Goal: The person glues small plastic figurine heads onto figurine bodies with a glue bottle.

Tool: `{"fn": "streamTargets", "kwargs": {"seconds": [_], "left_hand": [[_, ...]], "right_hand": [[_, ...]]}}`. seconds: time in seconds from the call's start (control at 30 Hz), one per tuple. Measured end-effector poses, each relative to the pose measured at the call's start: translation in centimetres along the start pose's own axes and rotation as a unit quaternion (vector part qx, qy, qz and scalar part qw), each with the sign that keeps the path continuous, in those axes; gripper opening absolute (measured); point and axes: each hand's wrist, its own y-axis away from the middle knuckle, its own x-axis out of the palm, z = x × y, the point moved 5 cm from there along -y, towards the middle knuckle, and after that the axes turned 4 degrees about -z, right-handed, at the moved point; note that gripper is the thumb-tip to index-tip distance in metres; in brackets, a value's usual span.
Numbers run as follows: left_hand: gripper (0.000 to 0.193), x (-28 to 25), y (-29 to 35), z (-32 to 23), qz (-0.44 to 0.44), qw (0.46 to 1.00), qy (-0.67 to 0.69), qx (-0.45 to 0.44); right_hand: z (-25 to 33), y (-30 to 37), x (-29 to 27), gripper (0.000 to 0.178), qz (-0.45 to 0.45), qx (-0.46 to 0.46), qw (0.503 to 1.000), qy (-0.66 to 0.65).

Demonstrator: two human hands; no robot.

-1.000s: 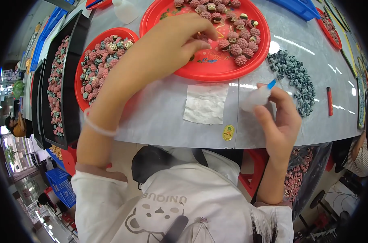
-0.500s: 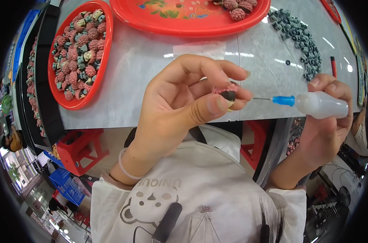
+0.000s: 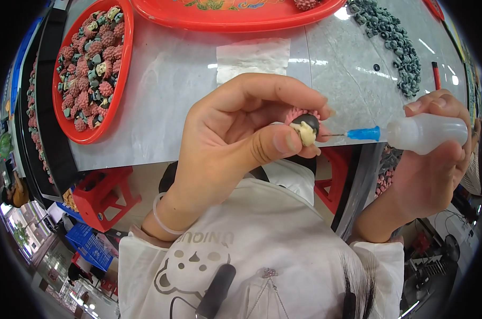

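Note:
Between thumb and fingers, my left hand pinches a small figurine piece with a pink ridged part, a dark cap-like part and a cream part. My right hand grips a translucent white squeeze bottle lying sideways, its blue needle tip pointing left. The thin metal needle ends close beside the figurine piece and my left fingertips; whether it touches is not clear. Both hands are raised over the near edge of the table.
A red oval tray of similar pink, dark and cream pieces stands on the left. Another red tray lies at the back. Small dark grey parts are spread at the right, near a red pen-like stick. A white tissue lies behind my left hand.
My left fingers have turned the figurine piece, so its cream part now shows. The bottle's needle has shifted slightly left and down. The view has moved a little, too.

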Motion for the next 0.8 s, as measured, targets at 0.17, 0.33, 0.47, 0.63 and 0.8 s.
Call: {"fn": "streamTargets", "kwargs": {"seconds": [0.17,0.33,0.47,0.63,0.8], "left_hand": [[0.041,-0.1,0.0,0.2,0.005,1.0,-0.014,-0.01],[0.039,0.0,0.1,0.2,0.007,1.0,-0.012,0.012],[0.037,-0.2,0.0,0.6,0.005,1.0,-0.001,0.013],[0.036,-0.4,-0.1,0.3,-0.005,1.0,-0.005,0.016],[0.036,-0.4,-0.1,0.0,-0.01,1.0,0.003,0.012]], "right_hand": [[1.2,0.5,0.6,0.048,-0.015,-0.025,0.998,0.056],[2.1,1.6,0.4,0.048,-0.05,-0.069,0.993,0.085],[2.0,2.4,0.3,0.047,-0.064,-0.102,0.991,0.057],[1.9,2.7,0.1,0.047,-0.077,-0.146,0.986,0.015],[0.0,1.7,-1.4,0.048,-0.056,-0.048,0.994,-0.086]]}}
